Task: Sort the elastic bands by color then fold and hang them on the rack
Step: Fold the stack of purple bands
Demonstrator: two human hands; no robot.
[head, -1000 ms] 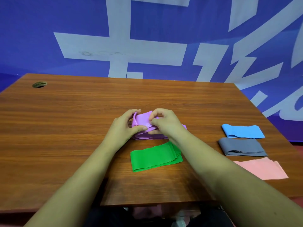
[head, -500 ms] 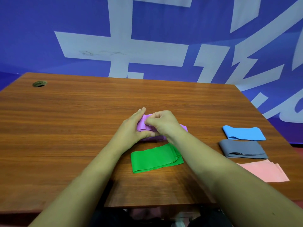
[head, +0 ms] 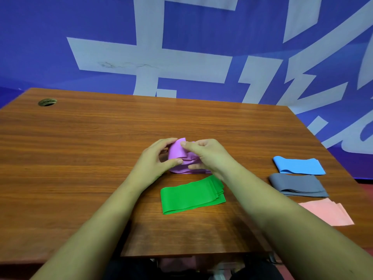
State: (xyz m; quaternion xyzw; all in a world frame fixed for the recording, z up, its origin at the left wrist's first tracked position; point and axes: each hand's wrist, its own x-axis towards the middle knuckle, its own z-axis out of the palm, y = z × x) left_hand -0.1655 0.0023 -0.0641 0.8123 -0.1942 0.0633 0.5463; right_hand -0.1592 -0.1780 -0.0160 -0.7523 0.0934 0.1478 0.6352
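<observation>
Your two hands meet over the middle of the wooden table [head: 80, 158], both working the purple elastic band [head: 178, 151]. Your left hand [head: 155, 160] curls round the band's left end, its fingers hooked over the far edge and its thumb pressed against the near edge, so the top layer stands up as a rounded flap. Your right hand [head: 207, 156] comes in from the right and pinches the upper edge of that flap with fingers curled; its palm and lower fingers cover the right part of the band, so you cannot tell how far the band runs under it. The lower layers of the purple band lie stacked flat on the table beneath both hands. Just near of them, touching neither hand, the green elastic band [head: 191, 196] lies folded flat in several layers, slightly angled, its right end passing under your right forearm. Well apart on the right side of the table lie three more folded bands in a column: the blue elastic band [head: 298, 165] farthest, the grey elastic band [head: 298, 184] just near of it, and the pink elastic band [head: 327, 213] nearest, close to the table's right edge. A round cable hole [head: 47, 102] sits in the far left corner. Behind the table hangs a blue banner [head: 201, 47] with large pale lettering.
</observation>
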